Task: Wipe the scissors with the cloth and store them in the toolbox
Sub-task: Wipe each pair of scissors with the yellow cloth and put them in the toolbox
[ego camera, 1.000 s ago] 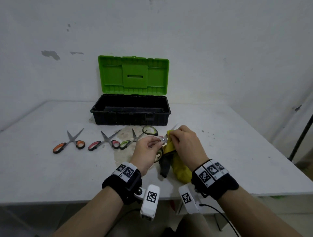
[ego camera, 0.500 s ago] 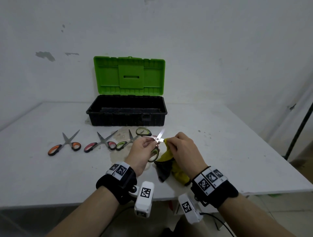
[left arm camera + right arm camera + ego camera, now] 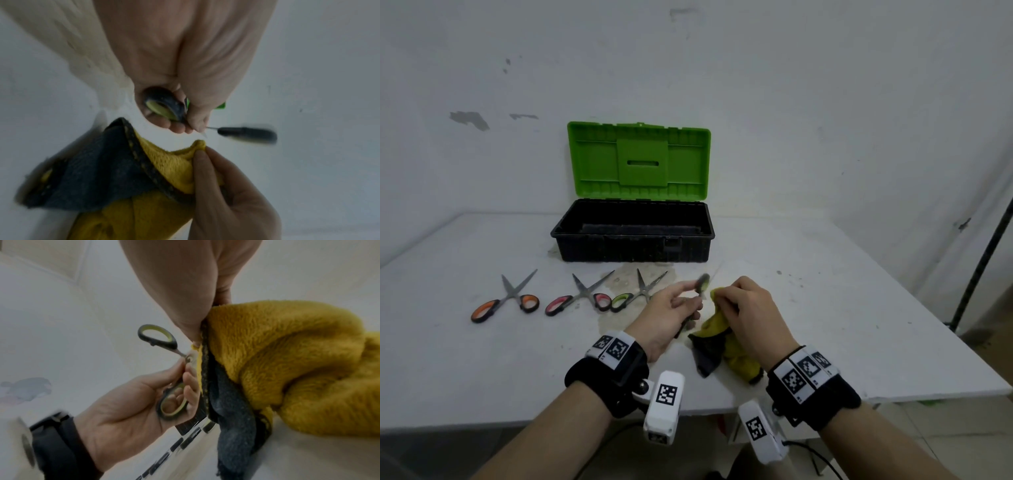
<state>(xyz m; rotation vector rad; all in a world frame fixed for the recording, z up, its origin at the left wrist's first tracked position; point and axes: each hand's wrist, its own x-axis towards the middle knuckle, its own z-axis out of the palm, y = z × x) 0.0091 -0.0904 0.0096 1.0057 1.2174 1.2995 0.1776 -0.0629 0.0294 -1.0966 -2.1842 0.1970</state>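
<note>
My left hand (image 3: 678,306) grips a pair of green-and-black scissors (image 3: 702,283) by the lower handle loop (image 3: 172,404). The other loop (image 3: 157,335) sticks up, and the scissors are spread apart. They are blurred by motion in the head view. My right hand (image 3: 743,305) pinches a fold of the yellow and grey cloth (image 3: 717,325), which hangs down to the table just right of the scissors' pivot. I cannot tell whether cloth and blades touch. The black toolbox (image 3: 619,248) stands behind with its green lid (image 3: 638,161) up.
Three more pairs of scissors lie spread in a row left of my hands: orange-handled (image 3: 506,301), pink-handled (image 3: 582,298) and green-handled (image 3: 640,293). The white table's front edge (image 3: 722,406) is close under my wrists. A dark pole (image 3: 983,253) stands at the right.
My left hand has turned the scissors, so a handle loop now points up where the blade showed before. The right hand still pinches the cloth in about the same place.
</note>
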